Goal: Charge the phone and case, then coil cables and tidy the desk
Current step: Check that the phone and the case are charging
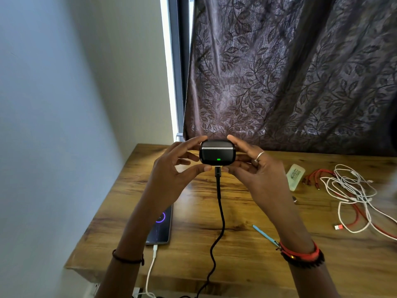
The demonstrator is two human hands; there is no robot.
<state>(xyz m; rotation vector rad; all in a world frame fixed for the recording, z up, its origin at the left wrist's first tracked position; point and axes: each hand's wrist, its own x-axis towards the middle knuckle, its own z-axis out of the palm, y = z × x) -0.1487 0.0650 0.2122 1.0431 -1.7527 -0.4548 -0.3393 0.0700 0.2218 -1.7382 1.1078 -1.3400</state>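
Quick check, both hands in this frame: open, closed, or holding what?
Left hand: pinches the earbud case between finger and thumb.
Right hand: pinches the same case from the other side.

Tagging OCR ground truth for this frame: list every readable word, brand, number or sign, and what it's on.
Nothing here can be read outright.
White packet: dark print on its label, too blurred to read.
Phone: a mark inside the purple ring on its screen, too small to read.
Black case: only a green light, no lettering visible.
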